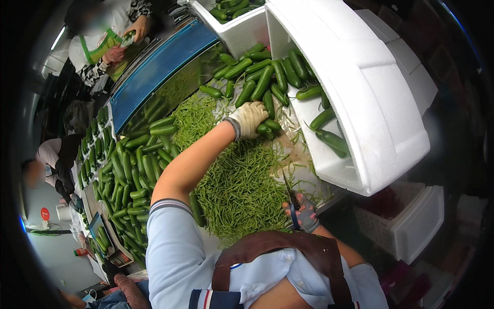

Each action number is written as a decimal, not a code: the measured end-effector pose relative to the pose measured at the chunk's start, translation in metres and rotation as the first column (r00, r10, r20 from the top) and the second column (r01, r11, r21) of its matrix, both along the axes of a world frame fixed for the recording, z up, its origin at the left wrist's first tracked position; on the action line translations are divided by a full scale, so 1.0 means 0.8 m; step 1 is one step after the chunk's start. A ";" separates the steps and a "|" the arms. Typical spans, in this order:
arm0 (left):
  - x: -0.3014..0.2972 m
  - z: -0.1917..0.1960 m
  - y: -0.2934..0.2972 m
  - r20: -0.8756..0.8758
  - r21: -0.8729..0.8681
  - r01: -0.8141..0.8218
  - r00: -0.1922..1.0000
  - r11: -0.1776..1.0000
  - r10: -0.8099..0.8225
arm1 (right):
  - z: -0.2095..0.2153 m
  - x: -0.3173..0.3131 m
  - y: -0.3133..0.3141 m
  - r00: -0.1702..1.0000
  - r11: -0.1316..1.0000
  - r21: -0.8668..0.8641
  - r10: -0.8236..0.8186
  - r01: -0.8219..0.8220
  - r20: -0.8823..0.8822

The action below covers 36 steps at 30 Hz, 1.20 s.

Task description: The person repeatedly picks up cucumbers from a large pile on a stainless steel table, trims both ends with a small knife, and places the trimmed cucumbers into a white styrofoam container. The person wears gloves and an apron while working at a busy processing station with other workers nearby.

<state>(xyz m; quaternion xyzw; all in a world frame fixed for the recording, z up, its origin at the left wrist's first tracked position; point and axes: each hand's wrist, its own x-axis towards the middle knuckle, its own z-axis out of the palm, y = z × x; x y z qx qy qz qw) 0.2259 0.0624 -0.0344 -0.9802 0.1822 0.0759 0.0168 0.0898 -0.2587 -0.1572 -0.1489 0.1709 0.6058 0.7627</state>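
Observation:
My left hand (251,119), in a white knit glove, reaches across the table with its fingers curled over dark green cucumbers (267,130), whose ends show beside and below the fingers. How many it grips is hidden. Just beyond it lies a loose pile of cucumbers (262,82) spilling from a tipped white foam box (360,123). Close to my body, my right hand (307,213), in a grey and pink glove, is closed on scissors (295,216) with blue handles and a narrow blade pointing away. Between my arms spreads a broad heap of thin green beans (236,190).
More cucumbers (128,175) are heaped at the left. A blue-edged divider (159,72) runs behind the beans, with a person (110,46) beyond it handling a green packet. Another foam box (234,33) stands at the back; a white crate (396,216) sits at lower right.

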 end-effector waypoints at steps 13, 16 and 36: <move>-0.055 -0.004 0.010 -0.020 -0.420 -0.377 0.913 0.825 0.407 | 0.003 -0.007 0.005 0.991 0.989 0.150 0.023 -0.003 -0.133; -0.083 0.006 0.012 -0.074 -0.642 -0.419 0.867 0.642 0.492 | 0.011 -0.004 0.006 0.974 0.981 0.129 -0.120 0.146 -0.191; -0.228 0.041 -0.058 -0.250 -0.907 -0.406 0.735 0.113 0.631 | 0.147 0.016 0.078 0.684 0.932 -0.042 -0.233 0.360 0.691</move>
